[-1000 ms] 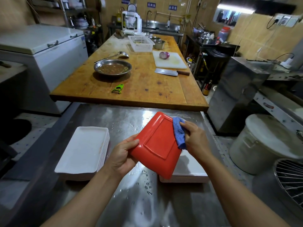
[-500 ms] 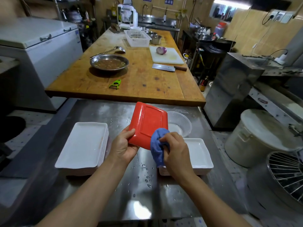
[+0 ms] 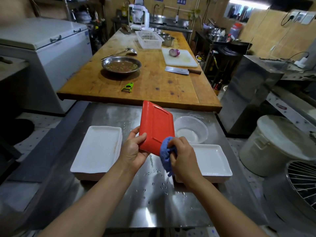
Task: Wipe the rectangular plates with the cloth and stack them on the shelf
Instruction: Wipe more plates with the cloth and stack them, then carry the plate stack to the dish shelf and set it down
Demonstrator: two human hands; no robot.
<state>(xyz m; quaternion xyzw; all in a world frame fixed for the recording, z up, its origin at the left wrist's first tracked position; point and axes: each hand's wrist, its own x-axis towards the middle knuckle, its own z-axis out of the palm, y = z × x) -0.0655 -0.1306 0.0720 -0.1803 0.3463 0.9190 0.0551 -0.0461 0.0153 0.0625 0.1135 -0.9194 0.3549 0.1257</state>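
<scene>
So, closest to the camera, both forearms reach in over a wet steel counter (image 3: 153,202) dotted with water drops. Left hand (image 3: 134,149) grips the near-left edge of a red rectangular plate (image 3: 156,128), thumb curled over the top side and fingers tucked underneath; the plate is lifted off the counter and tilted, underside facing up, long axis running toward 12 o'clock. Right hand (image 3: 182,157) is bunched around a blue cloth (image 3: 165,153), pushing it against the plate's near-right corner, with a bit of cloth dangling below.

At 9 o'clock from the hands sits a stack of white rectangular plates (image 3: 98,149), and at 3 o'clock another white stack (image 3: 212,159), partly hidden by the right wrist. Just past the red plate, around 1 o'clock, is a clear bowl (image 3: 190,130) with a little water in it.

Farther out at 12 o'clock, a long wooden table (image 3: 153,86) carries a green peeler (image 3: 127,87), a metal pan (image 3: 121,65), a cleaver (image 3: 182,71) and a cutting board with a red onion (image 3: 174,52).
</scene>
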